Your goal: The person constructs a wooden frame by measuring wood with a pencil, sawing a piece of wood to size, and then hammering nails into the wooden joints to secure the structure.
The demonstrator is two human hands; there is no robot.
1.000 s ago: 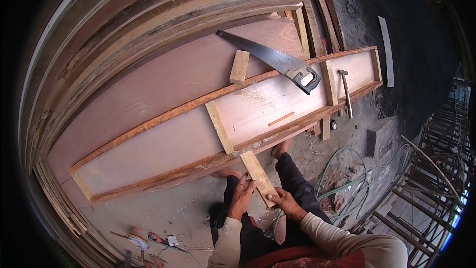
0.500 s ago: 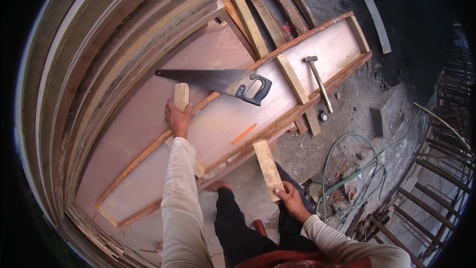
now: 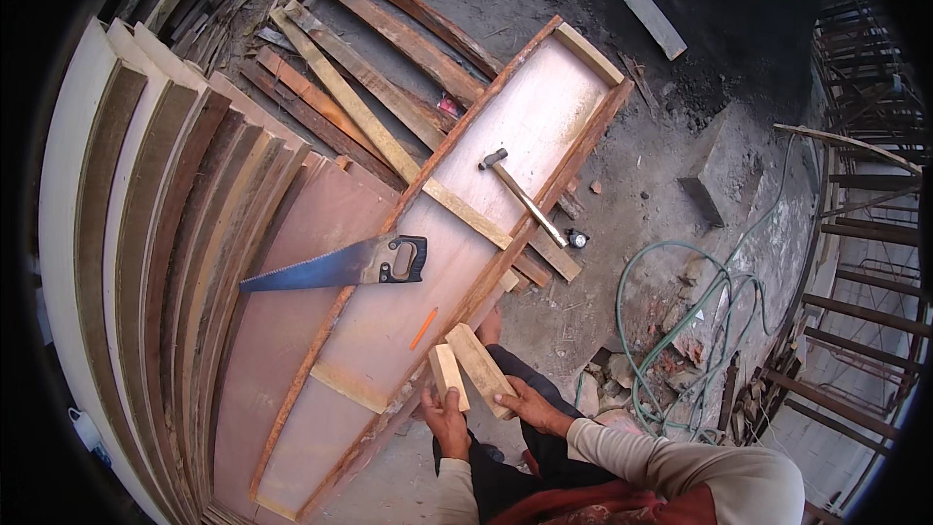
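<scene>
Clearly, left hand clamped on one short block, right hand on one longer block, one saw

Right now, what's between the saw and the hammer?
Between the saw and the hammer, the head view shows a wooden slat across the panel, with bare panel either side.

Beyond the left grip, saw and hammer obstruct the panel; its far end's free.
</scene>
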